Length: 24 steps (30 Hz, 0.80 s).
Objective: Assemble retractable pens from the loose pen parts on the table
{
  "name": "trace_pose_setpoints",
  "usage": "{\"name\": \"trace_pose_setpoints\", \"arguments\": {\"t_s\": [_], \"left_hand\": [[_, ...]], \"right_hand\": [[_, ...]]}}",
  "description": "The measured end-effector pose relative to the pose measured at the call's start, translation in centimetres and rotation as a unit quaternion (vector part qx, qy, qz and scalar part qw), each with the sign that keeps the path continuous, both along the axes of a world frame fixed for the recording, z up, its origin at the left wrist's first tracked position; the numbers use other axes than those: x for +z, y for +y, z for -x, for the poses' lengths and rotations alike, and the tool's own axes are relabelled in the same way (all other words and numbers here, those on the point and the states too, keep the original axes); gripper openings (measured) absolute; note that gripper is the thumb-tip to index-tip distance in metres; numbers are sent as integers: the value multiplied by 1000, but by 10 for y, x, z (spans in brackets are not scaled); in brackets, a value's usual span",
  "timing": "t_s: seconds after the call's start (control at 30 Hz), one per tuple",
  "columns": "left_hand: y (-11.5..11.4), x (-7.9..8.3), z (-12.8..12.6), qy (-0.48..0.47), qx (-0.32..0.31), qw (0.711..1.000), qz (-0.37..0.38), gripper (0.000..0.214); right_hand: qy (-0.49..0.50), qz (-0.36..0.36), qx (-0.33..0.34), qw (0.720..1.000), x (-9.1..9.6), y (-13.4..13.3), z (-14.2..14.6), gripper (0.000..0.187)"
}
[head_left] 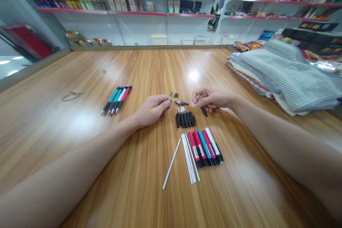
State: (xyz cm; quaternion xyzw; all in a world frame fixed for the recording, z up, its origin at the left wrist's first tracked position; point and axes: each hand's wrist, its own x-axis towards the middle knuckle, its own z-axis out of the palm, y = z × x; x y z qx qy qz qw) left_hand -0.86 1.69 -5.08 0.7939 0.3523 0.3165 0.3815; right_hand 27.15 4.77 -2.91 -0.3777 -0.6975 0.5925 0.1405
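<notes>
The left hand [155,109] pinches a small metal piece [172,99]; the right hand [213,99] grasps a black tube [204,111]; metal parts [182,103] lie between them on the table [128,178], beyond more black tubes [185,119].

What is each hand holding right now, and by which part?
The right hand holds a black grip by its far end, its near end jutting out. The left hand pinches a small metal piece; which part is too small to tell.
</notes>
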Motion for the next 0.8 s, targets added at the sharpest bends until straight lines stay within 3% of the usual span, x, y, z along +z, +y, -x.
{"name": "trace_pose_setpoints", "arguments": {"t_s": [0.1, 0.2, 0.43, 0.8], "left_hand": [[-1, 1, 0, 15, -5, 1000, -14, 32], [-2, 3, 0, 41, -6, 998, -41, 33], [-5, 6, -4, 139, -14, 979, -147, 30], [-6, 5, -3, 157, -5, 974, -161, 30]], "right_hand": [[147, -53, -146, 977, -13, 3, 5, 34], [194, -114, -200, 954, -20, -1, 19, 37], [219, -175, -153, 948, -23, -12, 36, 31], [205, -192, -143, 949, -21, -15, 36, 30]]}}
